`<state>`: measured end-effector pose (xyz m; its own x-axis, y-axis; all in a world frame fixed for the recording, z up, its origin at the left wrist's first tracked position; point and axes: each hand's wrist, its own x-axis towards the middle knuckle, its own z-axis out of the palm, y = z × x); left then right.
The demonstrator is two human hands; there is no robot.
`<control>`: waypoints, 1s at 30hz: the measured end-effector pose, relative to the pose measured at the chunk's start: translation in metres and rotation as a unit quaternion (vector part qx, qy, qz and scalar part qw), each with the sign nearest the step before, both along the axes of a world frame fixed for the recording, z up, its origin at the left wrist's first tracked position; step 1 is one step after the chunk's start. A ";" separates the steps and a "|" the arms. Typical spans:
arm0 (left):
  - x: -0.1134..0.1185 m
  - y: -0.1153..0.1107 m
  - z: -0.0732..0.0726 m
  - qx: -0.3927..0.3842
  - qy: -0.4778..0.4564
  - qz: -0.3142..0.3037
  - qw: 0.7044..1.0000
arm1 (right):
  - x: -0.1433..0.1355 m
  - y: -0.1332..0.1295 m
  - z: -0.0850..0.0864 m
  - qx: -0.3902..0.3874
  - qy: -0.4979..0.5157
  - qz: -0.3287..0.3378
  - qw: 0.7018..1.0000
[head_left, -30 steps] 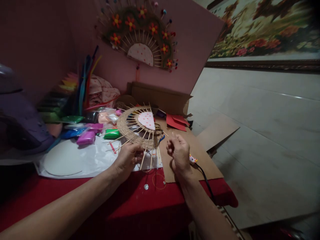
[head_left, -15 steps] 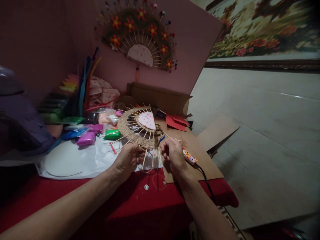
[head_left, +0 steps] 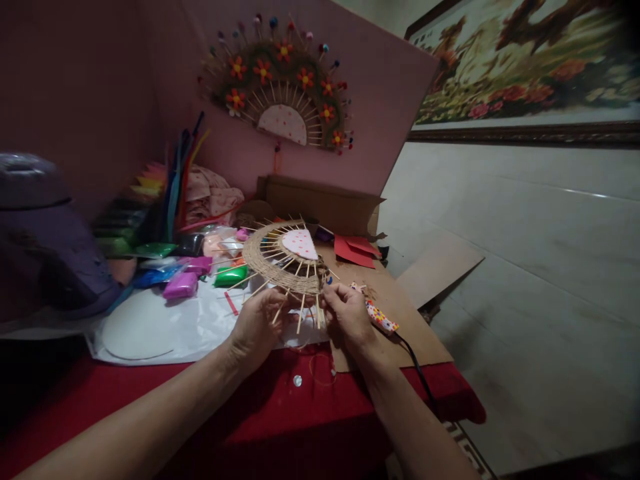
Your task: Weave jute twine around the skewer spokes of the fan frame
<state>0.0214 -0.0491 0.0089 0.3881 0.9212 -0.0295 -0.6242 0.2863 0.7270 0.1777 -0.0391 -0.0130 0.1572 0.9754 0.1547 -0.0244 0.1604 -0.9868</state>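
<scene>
Gripping the lower rim of a half-round fan of woven tan twine on thin pale wooden sticks (head_left: pixel 273 270), the left hand (head_left: pixel 256 328) has its fingers curled in among the stick ends. The fingers of the right hand (head_left: pixel 351 317) are bent in at the fan's straight edge, by its lower corner; whether they are closed on it, or on a strand there, cannot be told. The fan is held tilted above the desk, its centre a white half-disc with red dots (head_left: pixel 299 245). Just right of the right hand, a slim tool with a flowery white, yellow and red handle (head_left: pixel 383 317) lies on a flat brown cardboard sheet (head_left: pixel 425 348), with red paper pieces (head_left: pixel 356 252) farther back. To the left, a shiny green packet (head_left: pixel 231 276), a magenta packet (head_left: pixel 181 285) and a round white disc (head_left: pixel 137 327) rest on white plastic sheeting, over the red-covered desk (head_left: pixel 240 413). Behind, a similar fan with orange flowers (head_left: pixel 283 75) shows against a pink panel (head_left: pixel 385 100).
</scene>
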 end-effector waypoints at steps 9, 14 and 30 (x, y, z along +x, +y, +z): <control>-0.001 0.002 -0.002 -0.026 0.015 0.028 0.999 | 0.000 0.003 0.000 0.049 0.022 -0.036 0.998; -0.001 0.004 -0.005 -0.034 0.021 0.019 0.999 | -0.002 -0.001 0.004 0.000 0.029 0.013 0.999; 0.001 0.006 -0.005 -0.060 0.067 0.039 0.995 | -0.005 0.008 0.004 -0.070 0.159 0.037 0.984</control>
